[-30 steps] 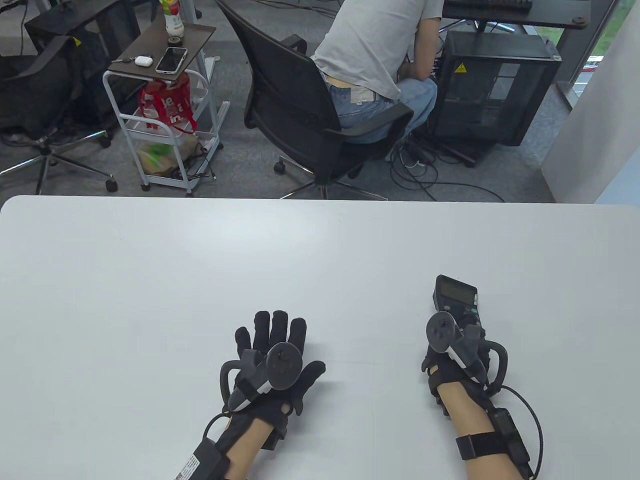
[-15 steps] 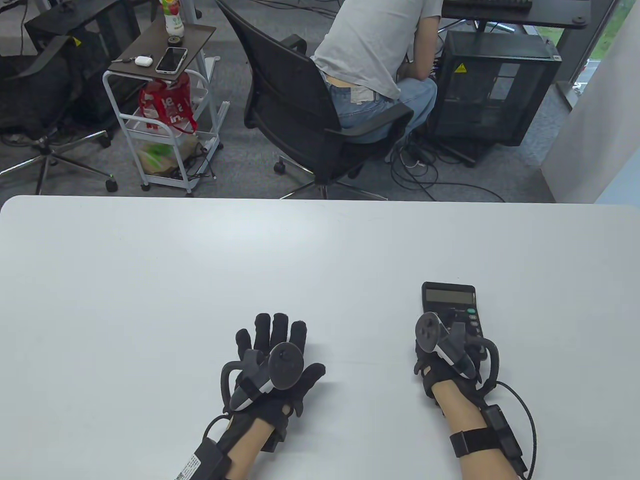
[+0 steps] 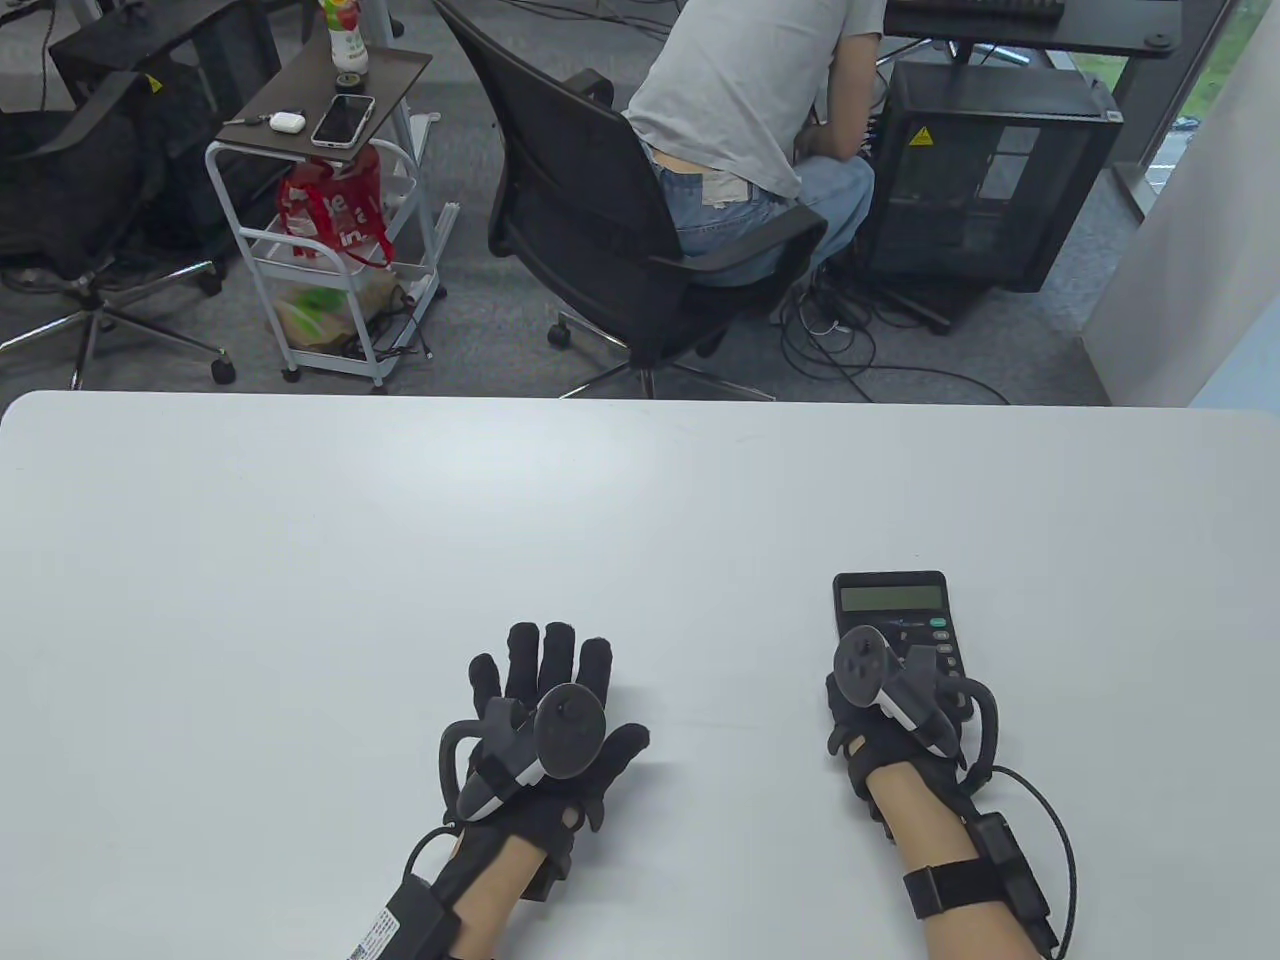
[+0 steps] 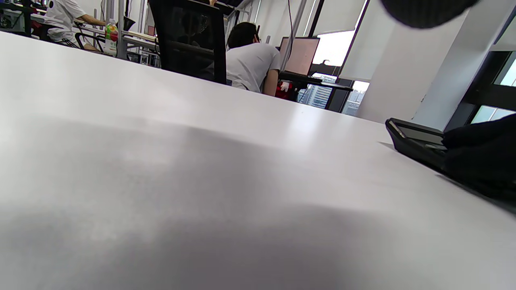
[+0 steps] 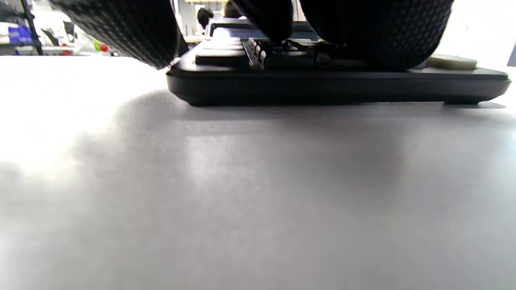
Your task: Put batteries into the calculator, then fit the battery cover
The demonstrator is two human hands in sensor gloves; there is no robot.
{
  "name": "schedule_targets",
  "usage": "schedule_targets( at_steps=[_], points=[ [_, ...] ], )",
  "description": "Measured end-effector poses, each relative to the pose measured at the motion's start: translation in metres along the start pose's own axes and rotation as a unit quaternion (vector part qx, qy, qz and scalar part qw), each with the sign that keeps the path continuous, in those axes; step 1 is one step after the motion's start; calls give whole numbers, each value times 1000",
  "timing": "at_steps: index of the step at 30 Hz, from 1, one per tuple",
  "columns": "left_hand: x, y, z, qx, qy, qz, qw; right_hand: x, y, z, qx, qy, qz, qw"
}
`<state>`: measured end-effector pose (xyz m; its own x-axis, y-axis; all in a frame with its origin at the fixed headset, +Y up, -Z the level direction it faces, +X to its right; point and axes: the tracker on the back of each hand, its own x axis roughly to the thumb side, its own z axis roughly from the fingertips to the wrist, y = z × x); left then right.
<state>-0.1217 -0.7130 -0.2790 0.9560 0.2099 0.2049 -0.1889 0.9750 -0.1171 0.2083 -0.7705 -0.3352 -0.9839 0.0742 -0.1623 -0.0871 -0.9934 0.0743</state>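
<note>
Table view: calculator (image 3: 893, 610) lies keys-up, flat on the tabletop (image 3: 640, 500), at 4 o'clock. Right hand (image 3: 895, 715) rests on its near half. Left hand (image 3: 545, 705) lies flat, fingers spread, holding nothing.

Left wrist view: calculator (image 4: 415, 139) low at 3 o'clock.

Right wrist view: fingers (image 5: 375, 28) lie on the keys, grip unclear. Looks like light, rigid, slick plastic; grab the long side edges, not the screen.
</note>
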Motion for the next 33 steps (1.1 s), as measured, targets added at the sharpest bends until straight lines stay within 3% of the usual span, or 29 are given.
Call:
schedule_targets(
  at_steps=[4,8,9,12,21,33],
  points=[
    [-2,6,1,10,5,-31,999,0,-21,13,-70,-46,-54,995],
    [-8,13,2,13,12,-55,998,9,-45,32,-122,-173,-132,968],
    [-9,15,3,14,14,-61,998,15,-54,40,-133,-212,-127,960],
    [-12,20,4,19,11,-70,997,26,-68,56,-164,-235,-60,956],
    [-19,25,4,22,25,-69,997,32,-77,67,-186,-249,-79,947],
    [-19,25,4,24,25,-70,997,30,-74,65,-162,-237,-68,955]
  ],
)
